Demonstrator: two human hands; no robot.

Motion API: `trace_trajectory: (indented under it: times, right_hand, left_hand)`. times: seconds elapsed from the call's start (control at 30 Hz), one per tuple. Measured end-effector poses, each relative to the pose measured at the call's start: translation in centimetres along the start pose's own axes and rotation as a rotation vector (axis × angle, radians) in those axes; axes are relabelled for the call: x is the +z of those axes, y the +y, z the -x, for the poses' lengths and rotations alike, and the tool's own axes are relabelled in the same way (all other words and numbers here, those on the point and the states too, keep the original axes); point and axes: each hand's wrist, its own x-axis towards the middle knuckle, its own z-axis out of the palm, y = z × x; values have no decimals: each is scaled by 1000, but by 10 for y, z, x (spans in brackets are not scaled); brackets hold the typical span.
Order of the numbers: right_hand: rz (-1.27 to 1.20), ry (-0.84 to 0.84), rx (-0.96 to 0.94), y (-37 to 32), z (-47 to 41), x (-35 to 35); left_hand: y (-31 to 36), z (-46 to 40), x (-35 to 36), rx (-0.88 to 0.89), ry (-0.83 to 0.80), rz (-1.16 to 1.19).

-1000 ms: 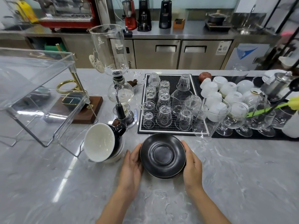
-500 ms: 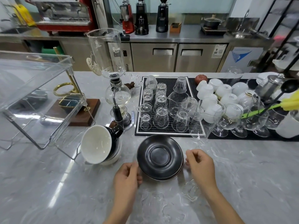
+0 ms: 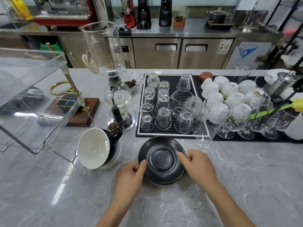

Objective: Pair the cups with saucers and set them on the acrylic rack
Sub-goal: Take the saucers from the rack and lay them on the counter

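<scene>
A stack of black saucers (image 3: pixel 161 158) lies on the marble counter right in front of me. My left hand (image 3: pixel 130 176) pinches the stack's left rim with thumb and fingers. My right hand (image 3: pixel 197 166) has its fingertips on the top saucer's right rim. To the left, a black cup with a white inside (image 3: pixel 95 147) lies tilted on its side on a white saucer, handle pointing back. The clear acrylic rack (image 3: pixel 32 99) stands at the far left, apart from both hands.
A glass siphon coffee maker (image 3: pixel 113 82) stands behind the cup. A black mat (image 3: pixel 172 79) holds several upturned glasses, with white cups (image 3: pixel 229 94) and stemmed glasses (image 3: pixel 237 122) to its right. A wooden stand with brass fittings (image 3: pixel 73 112) sits behind the rack.
Both hands left the saucer stack's sides, drew back with fingers curled, then returned; now they pinch its rims from the near side. The camera moved slightly.
</scene>
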Motion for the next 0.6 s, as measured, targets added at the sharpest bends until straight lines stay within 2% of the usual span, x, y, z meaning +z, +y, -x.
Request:
trace_trajectory:
  times: [0.6]
  right_hand:
    - [-9,21,-28,-2,5,1]
  left_hand:
    - [-2,2,0,83,-14,42]
